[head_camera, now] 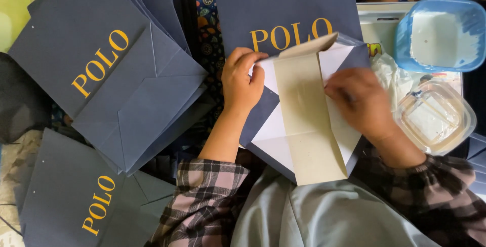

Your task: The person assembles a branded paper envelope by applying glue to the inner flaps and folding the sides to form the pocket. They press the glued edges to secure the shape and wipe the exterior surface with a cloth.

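A flat navy paper bag (pixel 283 9) with gold lettering lies in front of me, its bottom folded open to show white inner flaps. A beige cardboard strip (pixel 306 125) lies lengthwise across the opened bottom. My left hand (pixel 242 79) pinches the left white flap at its upper edge. My right hand (pixel 360 101) presses down on the right side of the flaps, beside the cardboard strip. Both sleeves are plaid.
A fanned stack of finished navy bags (pixel 101 59) lies at the left, more at lower left (pixel 71 196). A blue plastic tub of white paste (pixel 440 34) and a clear plastic container (pixel 435 118) sit at the right on a white tray (pixel 377 19).
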